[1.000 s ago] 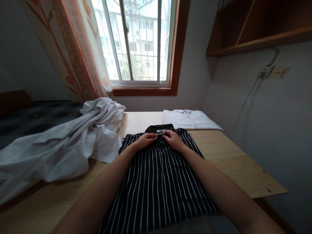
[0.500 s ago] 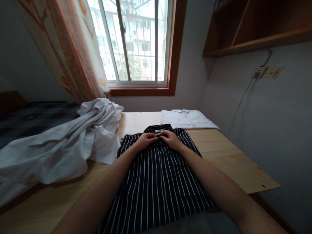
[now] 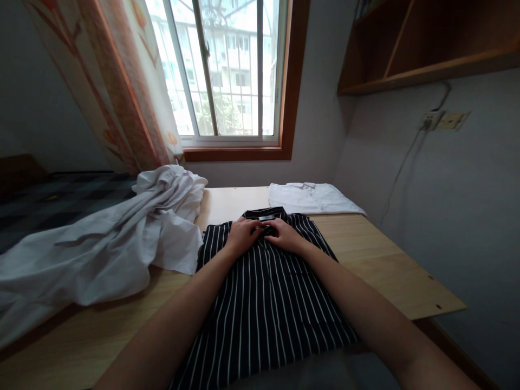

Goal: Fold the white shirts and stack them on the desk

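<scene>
A black shirt with white stripes (image 3: 260, 303) lies front up on the wooden board, its collar (image 3: 266, 214) towards the window. My left hand (image 3: 244, 235) is at the left side of the collar opening, fingers bent and closed on the cloth. Opposite it, my right hand (image 3: 284, 235) pinches the right side of the collar front. The fingertips of both hands nearly meet at the top of the placket. Whether a button sits between them is too small to make out.
Crumpled white cloth (image 3: 122, 244) spreads over the left side of the board (image 3: 385, 265). A folded white garment (image 3: 312, 199) lies at the back right. A dark checked surface (image 3: 73, 200) is at the left. A wooden shelf (image 3: 430, 70) hangs on the right wall.
My left hand has shifted slightly, its fingers now more bent over the collar front. My right hand's fingers have moved a little at the same spot. The shirt stays in place.
</scene>
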### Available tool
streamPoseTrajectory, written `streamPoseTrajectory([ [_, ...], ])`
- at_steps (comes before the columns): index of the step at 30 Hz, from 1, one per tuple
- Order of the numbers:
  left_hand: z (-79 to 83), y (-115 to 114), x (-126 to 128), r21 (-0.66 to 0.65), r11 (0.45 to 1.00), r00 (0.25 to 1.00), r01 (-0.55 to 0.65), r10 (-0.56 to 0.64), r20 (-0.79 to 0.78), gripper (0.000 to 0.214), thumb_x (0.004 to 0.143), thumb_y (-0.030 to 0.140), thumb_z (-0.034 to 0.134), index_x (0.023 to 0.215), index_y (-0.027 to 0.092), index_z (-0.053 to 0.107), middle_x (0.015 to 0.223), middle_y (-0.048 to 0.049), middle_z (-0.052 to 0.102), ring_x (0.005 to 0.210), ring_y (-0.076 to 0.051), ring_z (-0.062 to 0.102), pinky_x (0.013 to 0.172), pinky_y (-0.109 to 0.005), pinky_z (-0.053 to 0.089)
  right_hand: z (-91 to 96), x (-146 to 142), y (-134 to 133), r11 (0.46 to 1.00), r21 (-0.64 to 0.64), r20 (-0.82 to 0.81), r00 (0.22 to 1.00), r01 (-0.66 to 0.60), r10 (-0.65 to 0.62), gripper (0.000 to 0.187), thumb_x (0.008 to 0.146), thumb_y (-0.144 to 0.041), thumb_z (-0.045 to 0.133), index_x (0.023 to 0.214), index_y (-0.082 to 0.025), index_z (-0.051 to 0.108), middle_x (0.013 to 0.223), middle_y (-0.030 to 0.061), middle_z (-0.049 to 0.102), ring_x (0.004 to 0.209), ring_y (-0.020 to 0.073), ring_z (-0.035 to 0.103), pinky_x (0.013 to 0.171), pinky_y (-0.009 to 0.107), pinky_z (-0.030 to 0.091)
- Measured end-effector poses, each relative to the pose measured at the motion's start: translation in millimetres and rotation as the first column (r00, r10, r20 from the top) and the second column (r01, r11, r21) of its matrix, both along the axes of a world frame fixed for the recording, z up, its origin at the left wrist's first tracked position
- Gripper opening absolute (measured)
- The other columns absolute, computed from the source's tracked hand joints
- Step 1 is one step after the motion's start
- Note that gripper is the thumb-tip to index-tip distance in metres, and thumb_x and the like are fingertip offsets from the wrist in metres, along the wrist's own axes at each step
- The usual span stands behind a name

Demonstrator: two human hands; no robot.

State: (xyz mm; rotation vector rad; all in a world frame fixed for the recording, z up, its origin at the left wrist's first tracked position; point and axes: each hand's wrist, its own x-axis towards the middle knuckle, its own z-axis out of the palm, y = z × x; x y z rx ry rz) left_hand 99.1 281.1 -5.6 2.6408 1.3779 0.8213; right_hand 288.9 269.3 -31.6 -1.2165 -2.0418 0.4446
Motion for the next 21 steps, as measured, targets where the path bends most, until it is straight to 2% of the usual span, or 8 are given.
streamPoseTrajectory([
  [2, 2.7, -1.0, -0.8, 0.051, 0.999, 0.999, -0.016, 0.018, -0.043, 0.022, 0.091, 0.033, 0.054, 0.094, 0.023, 0.073, 0.094, -0.0057, 0.074, 0.092, -0.026, 0.06, 0.089, -0.041, 0.044, 0.6, -0.5, -0.8, 0.999, -0.003, 0.041, 0.998, 0.05, -0.049, 0.039, 0.078, -0.019, 0.072, 0.116, -0.017, 0.067, 0.11, 0.0086, 0.063, 0.103, 0.0201, 0.059, 0.095, 0.036, 0.046],
  [6, 7.9, 1.0, -11.3, 0.075, 0.991, 0.993, -0.109, 0.113, -0.04, 0.024, 0.092, 0.037, 0.053, 0.089, 0.021, 0.071, 0.093, -0.0082, 0.073, 0.093, -0.028, 0.058, 0.087, -0.043, 0.044, 2.1, 2.8, 0.5, 0.994, 0.004, 0.044, 0.993, 0.107, -0.107, 0.01, 0.086, -0.023, 0.065, 0.091, -0.017, 0.072, 0.092, 0.0055, 0.065, 0.089, 0.0179, 0.059, 0.086, 0.033, 0.046],
  [10, 13.7, -1.7, -21.5, 0.103, 0.983, 0.986, -0.155, 0.16, -0.052, 0.018, 0.09, 0.03, 0.054, 0.09, 0.021, 0.07, 0.099, -0.0092, 0.07, 0.101, -0.031, 0.057, 0.09, -0.046, 0.044, 1.7, 9.5, 6.0, 0.989, 0.042, -0.106, 0.985, 0.138, -0.133, 0.019, 0.093, -0.027, 0.054, 0.084, -0.016, 0.067, 0.088, 0.0063, 0.066, 0.086, 0.0185, 0.058, 0.084, 0.032, 0.045],
  [11, 15.1, -4.2, -21.3, 0.105, 0.988, 0.991, -0.117, 0.122, -0.048, 0.016, 0.088, 0.027, 0.055, 0.09, 0.022, 0.071, 0.103, -0.009, 0.07, 0.104, -0.03, 0.056, 0.093, -0.046, 0.044, 1.0, 10.9, 7.9, 0.989, 0.042, -0.141, 0.981, 0.143, -0.136, 0.021, 0.094, -0.027, 0.051, 0.082, -0.016, 0.065, 0.087, 0.0062, 0.066, 0.086, 0.0187, 0.058, 0.084, 0.033, 0.044],
  [13, 17.0, -11.4, -16.8, 0.066, 0.997, 0.999, 0.048, -0.048, -0.006, 0.015, 0.087, 0.024, 0.056, 0.091, 0.022, 0.071, 0.11, -0.007, 0.069, 0.11, -0.028, 0.056, 0.1, -0.045, 0.042, -1.3, 12.8, 12.0, 0.988, 0.034, -0.192, 0.972, 0.147, -0.138, 0.024, 0.095, -0.03, 0.046, 0.08, -0.018, 0.061, 0.087, 0.0056, 0.064, 0.086, 0.019, 0.058, 0.084, 0.033, 0.044],
  [16, 14.8, -23.2, -3.1, -0.109, 0.948, 0.948, 0.299, -0.281, 0.151, 0.024, 0.093, 0.027, 0.047, 0.105, 0.022, 0.068, 0.113, -0.0053, 0.07, 0.11, -0.023, 0.06, 0.103, -0.04, 0.044, -5.2, 14.4, 17.1, 0.986, 0.022, -0.261, 0.953, 0.167, -0.155, 0.024, 0.094, -0.033, 0.043, 0.083, -0.019, 0.059, 0.09, 0.0058, 0.064, 0.09, 0.02, 0.058, 0.087, 0.033, 0.044],
  [18, 9.9, -27.9, 5.4, -0.238, 0.911, 0.93, 0.337, -0.282, 0.237, 0.029, 0.095, 0.029, 0.042, 0.113, 0.02, 0.064, 0.114, -0.0065, 0.07, 0.107, -0.022, 0.063, 0.1, -0.039, 0.047, -7.3, 15.3, 19.0, 0.983, 0.009, -0.311, 0.935, 0.182, -0.17, 0.024, 0.093, -0.035, 0.042, 0.088, -0.019, 0.059, 0.095, 0.0068, 0.065, 0.093, 0.0207, 0.059, 0.09, 0.034, 0.043],
  [21, 3.1, -26.5, 9.7, -0.345, 0.877, 0.926, 0.335, -0.239, 0.291, 0.028, 0.094, 0.029, 0.042, 0.11, 0.02, 0.063, 0.112, -0.0069, 0.07, 0.106, -0.023, 0.064, 0.1, -0.039, 0.047, -9.0, 16.9, 19.8, 0.982, -0.026, -0.379, 0.907, 0.189, -0.184, 0.025, 0.092, -0.038, 0.042, 0.093, -0.02, 0.059, 0.098, 0.0067, 0.066, 0.095, 0.0204, 0.059, 0.091, 0.033, 0.044],
])
